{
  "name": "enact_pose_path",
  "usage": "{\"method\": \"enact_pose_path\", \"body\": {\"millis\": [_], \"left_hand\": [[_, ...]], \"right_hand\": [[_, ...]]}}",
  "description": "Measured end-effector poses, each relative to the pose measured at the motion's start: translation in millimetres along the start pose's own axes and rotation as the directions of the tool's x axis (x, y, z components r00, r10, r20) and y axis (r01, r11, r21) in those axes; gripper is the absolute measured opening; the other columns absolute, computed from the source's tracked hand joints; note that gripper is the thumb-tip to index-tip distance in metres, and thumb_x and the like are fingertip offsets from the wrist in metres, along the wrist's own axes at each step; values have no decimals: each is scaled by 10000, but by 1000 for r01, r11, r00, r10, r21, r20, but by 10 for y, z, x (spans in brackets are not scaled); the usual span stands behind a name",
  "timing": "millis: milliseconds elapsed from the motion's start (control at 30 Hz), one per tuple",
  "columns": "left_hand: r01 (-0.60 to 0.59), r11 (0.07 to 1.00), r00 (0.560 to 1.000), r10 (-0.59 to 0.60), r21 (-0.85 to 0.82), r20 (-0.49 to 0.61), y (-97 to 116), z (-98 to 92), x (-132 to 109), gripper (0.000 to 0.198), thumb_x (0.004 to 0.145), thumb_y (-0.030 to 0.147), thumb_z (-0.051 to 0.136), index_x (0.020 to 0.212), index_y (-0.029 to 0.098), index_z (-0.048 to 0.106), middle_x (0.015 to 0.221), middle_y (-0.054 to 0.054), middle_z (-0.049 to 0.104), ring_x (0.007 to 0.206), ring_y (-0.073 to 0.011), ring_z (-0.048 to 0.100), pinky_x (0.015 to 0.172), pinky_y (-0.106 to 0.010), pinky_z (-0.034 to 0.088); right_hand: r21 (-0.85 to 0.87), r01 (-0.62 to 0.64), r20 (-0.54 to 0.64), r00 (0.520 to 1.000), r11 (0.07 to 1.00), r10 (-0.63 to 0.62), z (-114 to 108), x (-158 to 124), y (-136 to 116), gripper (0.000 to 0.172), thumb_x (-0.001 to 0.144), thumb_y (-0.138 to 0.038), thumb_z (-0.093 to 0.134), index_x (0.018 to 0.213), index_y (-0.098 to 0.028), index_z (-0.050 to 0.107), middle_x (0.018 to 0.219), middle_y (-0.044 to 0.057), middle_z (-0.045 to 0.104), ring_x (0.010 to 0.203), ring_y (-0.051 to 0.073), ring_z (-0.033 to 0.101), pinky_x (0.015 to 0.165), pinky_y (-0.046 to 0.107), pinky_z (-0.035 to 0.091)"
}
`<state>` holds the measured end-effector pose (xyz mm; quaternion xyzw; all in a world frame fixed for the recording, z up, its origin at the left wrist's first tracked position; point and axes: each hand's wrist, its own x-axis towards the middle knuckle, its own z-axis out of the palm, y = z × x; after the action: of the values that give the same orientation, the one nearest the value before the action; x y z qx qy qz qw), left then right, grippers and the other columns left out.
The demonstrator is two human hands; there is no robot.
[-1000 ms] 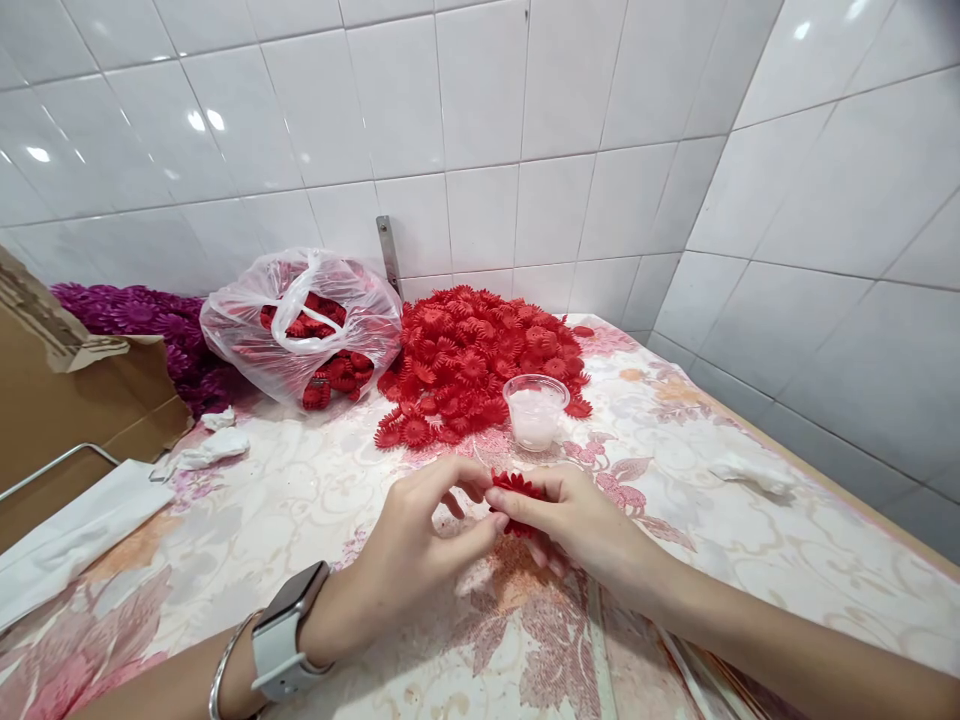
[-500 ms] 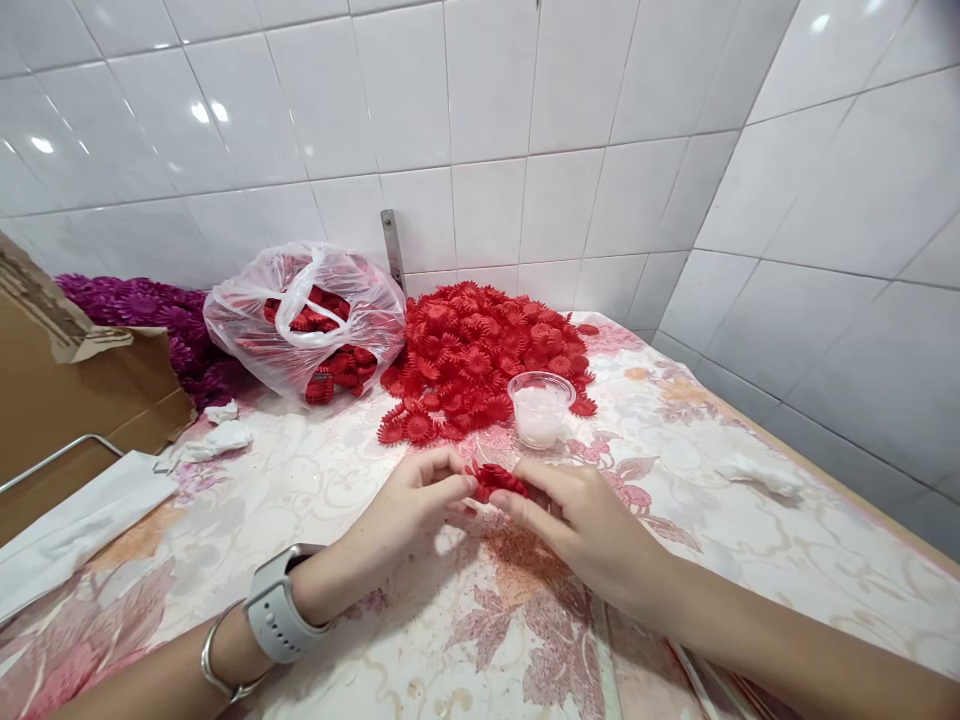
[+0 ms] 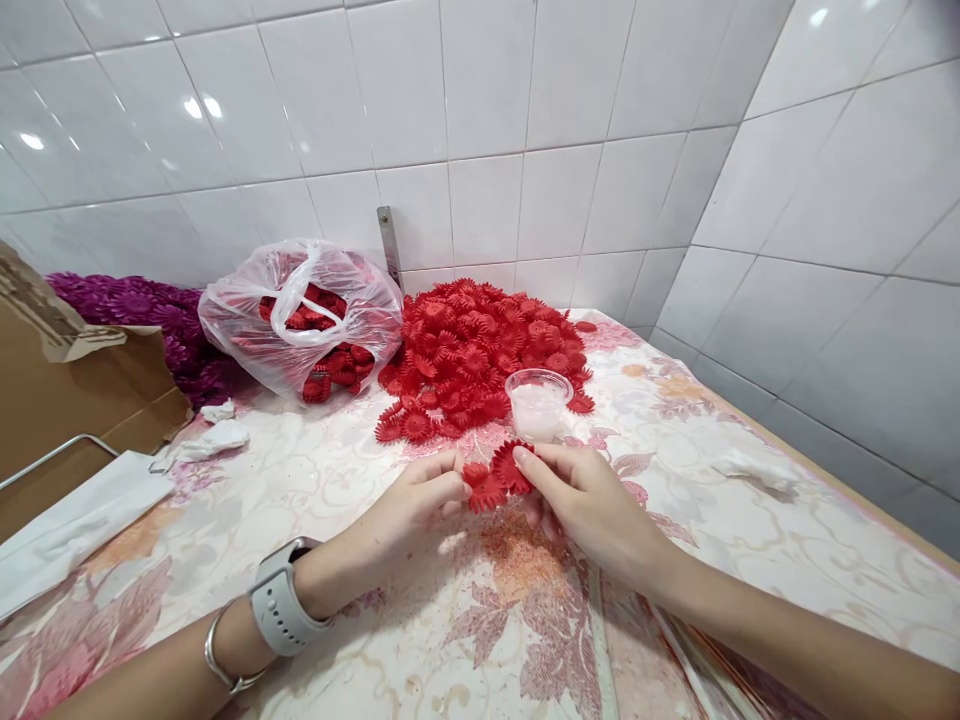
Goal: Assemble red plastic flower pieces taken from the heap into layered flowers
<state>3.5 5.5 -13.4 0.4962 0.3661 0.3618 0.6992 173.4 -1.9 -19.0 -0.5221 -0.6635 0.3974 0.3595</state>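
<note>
Between finger and thumb my left hand (image 3: pixel 427 495) pinches a red paper-like flower (image 3: pixel 484 487) with fringed petals. My right hand (image 3: pixel 574 490) grips a second red flower (image 3: pixel 511 466), tilted up with its edge against the first one. Both flowers are held a little above the patterned tablecloth (image 3: pixel 405 620). Just beyond my right fingers stands a clear plastic cup (image 3: pixel 538 405) with a whitish, translucent substance in it. Behind the cup lies a large pile of similar red flowers (image 3: pixel 472 350).
A tied clear plastic bag (image 3: pixel 300 325) holds more red flowers. Purple flowers (image 3: pixel 150 320) and a cardboard box (image 3: pixel 90 380) are at the left, with white paper (image 3: pixel 82 520) before them. Crumpled tissue (image 3: pixel 757 468) lies right. Thin sticks (image 3: pixel 690 660) lie at the front edge. Tiled walls close the back and right.
The red flowers, bunched together between my fingers before, now show as two separate ones. My right hand has turned its flower up and toward the right.
</note>
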Motion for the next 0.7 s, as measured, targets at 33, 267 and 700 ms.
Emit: {"method": "enact_pose_path", "body": {"millis": [33, 267, 700], "left_hand": [[7, 1000, 1000, -7, -13, 17, 0, 1, 0, 93, 738, 178, 518, 658, 161, 562, 691, 12, 541, 684, -112, 524, 704, -257, 459], [96, 983, 994, -104, 154, 43, 51, 33, -11, 175, 723, 307, 627, 752, 135, 631, 717, -15, 604, 669, -113, 582, 695, -248, 479], [155, 981, 985, -162, 118, 55, 0, 45, -70, 352, 756, 430, 550, 719, 107, 686, 681, -83, 678, 653, -159, 632, 633, -247, 497]], "right_hand": [[-82, 91, -36, 995, 992, -94, 5, -13, -5, 339, 875, -348, 357, 580, -192, 418, 488, -28, 469, 433, 99, 438, 443, 227, 313], [-482, 458, -25, 845, 747, -534, 56, -94, 46, 244, 843, -182, 359, 607, -185, 424, 505, -18, 479, 439, 94, 407, 456, 228, 291], [-762, 538, 70, 621, 360, -780, 48, -100, 63, 353, 880, -148, 332, 560, -169, 478, 466, -7, 450, 413, 96, 371, 424, 242, 252]]}}
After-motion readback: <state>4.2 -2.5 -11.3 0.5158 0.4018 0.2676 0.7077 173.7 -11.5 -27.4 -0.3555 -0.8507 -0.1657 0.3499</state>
